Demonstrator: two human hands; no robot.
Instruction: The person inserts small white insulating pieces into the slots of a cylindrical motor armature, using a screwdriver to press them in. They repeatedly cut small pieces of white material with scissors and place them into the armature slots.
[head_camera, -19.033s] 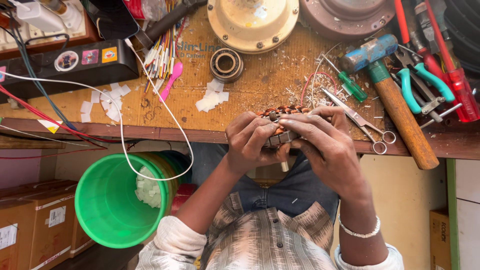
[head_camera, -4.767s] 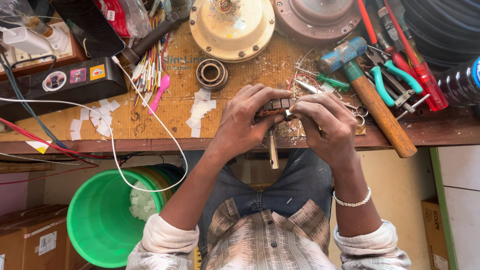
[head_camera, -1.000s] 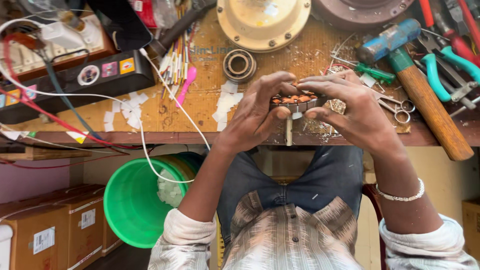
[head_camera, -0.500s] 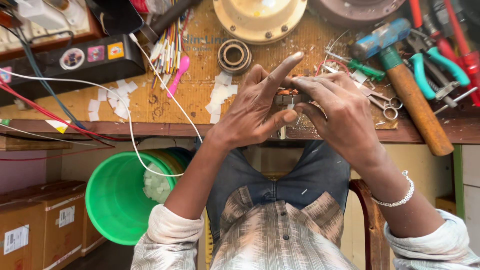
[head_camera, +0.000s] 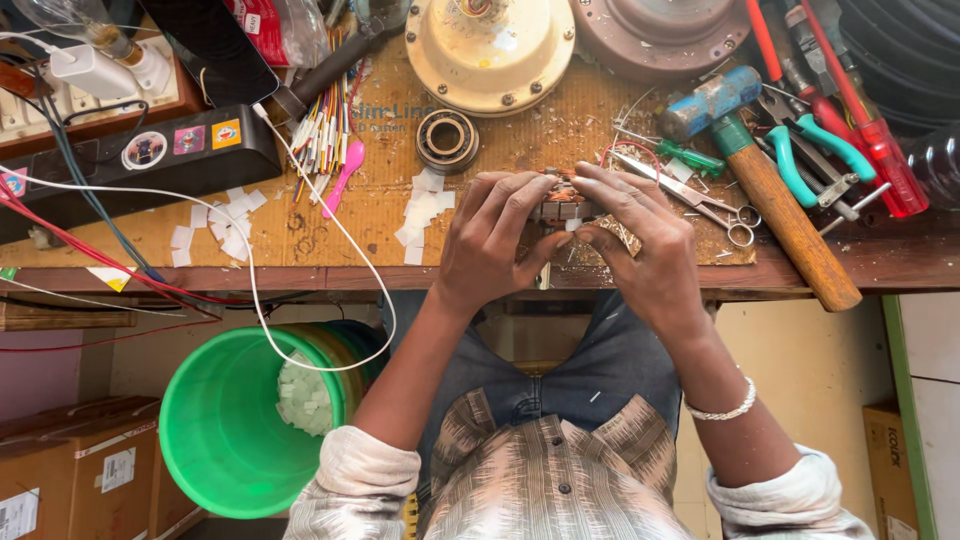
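Note:
Both my hands are wrapped around a small round motor stator (head_camera: 560, 205) with copper windings and a metal core, held just above the front edge of the wooden workbench (head_camera: 320, 255). My left hand (head_camera: 495, 245) grips its left side with the fingers curled over the top. On the right side, my right hand (head_camera: 645, 250) covers it with the thumb underneath. Most of the stator is hidden by my fingers.
On the bench lie a hammer (head_camera: 770, 180), scissors (head_camera: 700, 200), pliers (head_camera: 810, 150), a red screwdriver (head_camera: 860, 110), a bearing (head_camera: 447, 140), white paper slips (head_camera: 425, 205), coloured wires (head_camera: 325, 130), a cream motor housing (head_camera: 490, 45) and a black power strip (head_camera: 150, 160). A green bucket (head_camera: 230, 430) and cardboard boxes (head_camera: 70, 470) stand below.
My left index finger, raised half a second ago, has come down onto the stator. Both hands stay closed around it at the bench edge; the view shifted slightly.

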